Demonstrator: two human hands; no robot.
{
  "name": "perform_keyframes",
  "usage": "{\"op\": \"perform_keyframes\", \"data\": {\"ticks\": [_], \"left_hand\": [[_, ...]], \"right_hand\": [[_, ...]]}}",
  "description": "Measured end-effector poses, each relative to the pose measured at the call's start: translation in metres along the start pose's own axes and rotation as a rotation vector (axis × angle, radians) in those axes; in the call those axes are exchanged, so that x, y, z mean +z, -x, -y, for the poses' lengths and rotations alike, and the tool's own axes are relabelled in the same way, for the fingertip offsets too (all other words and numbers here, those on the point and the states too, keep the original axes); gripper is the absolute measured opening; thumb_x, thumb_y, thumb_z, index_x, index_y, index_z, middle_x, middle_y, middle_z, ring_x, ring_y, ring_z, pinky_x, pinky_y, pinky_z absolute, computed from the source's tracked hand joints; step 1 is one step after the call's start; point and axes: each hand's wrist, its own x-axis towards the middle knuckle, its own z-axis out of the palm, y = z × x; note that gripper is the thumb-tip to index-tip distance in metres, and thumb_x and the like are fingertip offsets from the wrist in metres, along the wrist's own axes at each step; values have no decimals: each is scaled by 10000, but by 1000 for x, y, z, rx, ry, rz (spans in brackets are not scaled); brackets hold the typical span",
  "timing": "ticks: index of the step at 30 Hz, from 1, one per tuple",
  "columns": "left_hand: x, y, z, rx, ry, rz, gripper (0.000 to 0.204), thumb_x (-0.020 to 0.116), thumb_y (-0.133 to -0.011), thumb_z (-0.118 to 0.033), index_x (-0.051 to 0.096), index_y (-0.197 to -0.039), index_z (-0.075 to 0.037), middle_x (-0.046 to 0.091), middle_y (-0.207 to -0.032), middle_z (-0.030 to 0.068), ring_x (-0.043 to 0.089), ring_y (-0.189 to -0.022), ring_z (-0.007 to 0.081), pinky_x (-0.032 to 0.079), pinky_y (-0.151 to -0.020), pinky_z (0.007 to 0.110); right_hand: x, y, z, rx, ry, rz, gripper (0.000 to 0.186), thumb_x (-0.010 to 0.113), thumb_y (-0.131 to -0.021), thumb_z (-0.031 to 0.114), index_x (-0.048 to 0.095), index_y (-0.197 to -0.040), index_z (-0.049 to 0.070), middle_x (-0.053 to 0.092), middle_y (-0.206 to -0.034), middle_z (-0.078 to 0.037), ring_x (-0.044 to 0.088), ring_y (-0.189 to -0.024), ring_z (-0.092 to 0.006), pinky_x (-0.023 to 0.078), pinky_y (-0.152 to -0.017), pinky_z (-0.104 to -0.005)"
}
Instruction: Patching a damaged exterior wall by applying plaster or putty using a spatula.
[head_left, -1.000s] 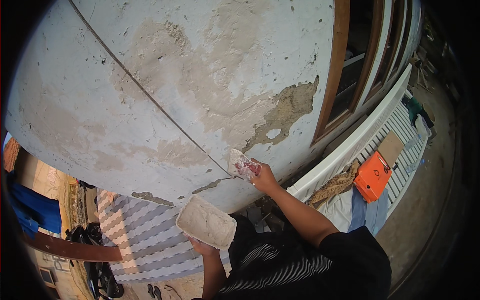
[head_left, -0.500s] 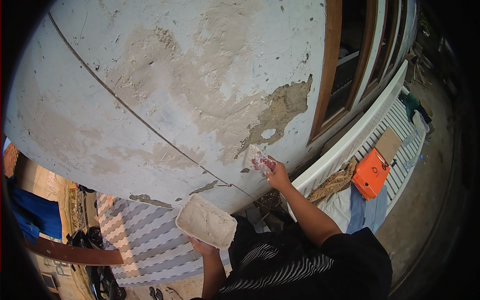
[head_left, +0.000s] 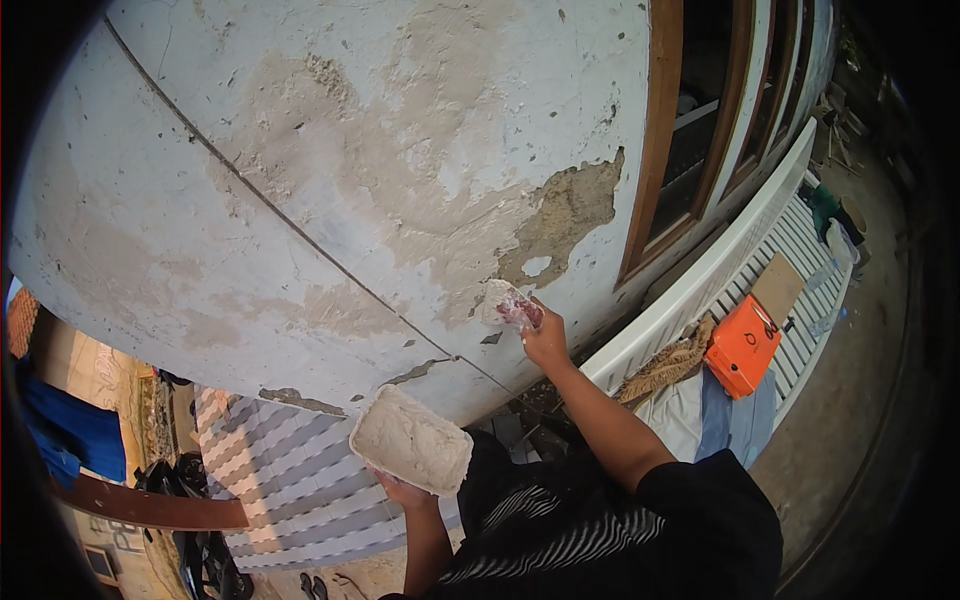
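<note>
My right hand (head_left: 546,342) grips a putty knife (head_left: 515,308) with a reddish handle smeared in white. Its coated blade is against or very close to the pale wall (head_left: 300,190), just below a bare grey-brown patch (head_left: 578,212) where the paint has come off. Low in front of me, my left hand (head_left: 404,492) supports a rectangular tub (head_left: 464,468) from beneath; most of its fingers are hidden. Off-white putty (head_left: 412,438) fills much of the tub. Beige smoothed areas spread over the wall above.
A dark cord (head_left: 290,222) runs diagonally across the wall. At right, brown-framed windows (head_left: 645,140) adjoin a white slatted bench (head_left: 785,225) bearing an orange box (head_left: 743,347) with scissors on it, and cloths. Striped sheeting (head_left: 300,480) and a brown plank (head_left: 160,508) are at lower left.
My right hand and the putty knife have shifted slightly left and up along the wall. My left hand and the tub stay almost where they were.
</note>
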Motion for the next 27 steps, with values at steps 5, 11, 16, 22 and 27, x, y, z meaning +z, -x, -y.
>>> {"op": "perform_keyframes", "data": {"ticks": [5,11,16,22,27], "left_hand": [[-5,4,3,89,-329,58,618,462,-973,-310,246,-1441,31,356,-1439,240,498,-1221,386,441,-1010,515],[-3,4,5,-108,312,-19,586,321,-1007,-383,238,-1465,-28,334,-1463,214,464,-1255,387,443,-1006,522],[2,-1,1,-98,344,1,602,326,-1001,-391,244,-1451,0,332,-1460,226,454,-1262,389,460,-984,527],[2,2,0,-66,178,-8,602,288,-1003,-422,247,-1458,-30,331,-1465,210,452,-1268,381,452,-995,525],[8,2,1,-178,479,37,611,250,-1005,-454,239,-1470,-57,331,-1472,186,443,-1278,378,433,-1012,536]], "right_hand": [[-16,9,-15,-31,-118,128,489,593,-732,-32,538,-1210,-123,667,-1024,-258,681,-936,-264,513,-808,-309],[27,14,37,-332,83,270,429,566,-776,-64,563,-1205,-83,687,-1012,-175,645,-879,-151,511,-793,-299],[24,-6,13,-36,-77,61,426,585,-716,-24,601,-1139,-62,669,-1025,-236,669,-930,-319,504,-828,-358],[-39,20,-5,32,-40,102,332,533,-795,-69,614,-1116,-50,692,-997,-176,669,-915,-196,502,-792,-313],[-20,22,18,65,-163,163,422,545,-765,-81,587,-1184,-63,679,-1034,-204,668,-939,-224,503,-810,-318]]}}
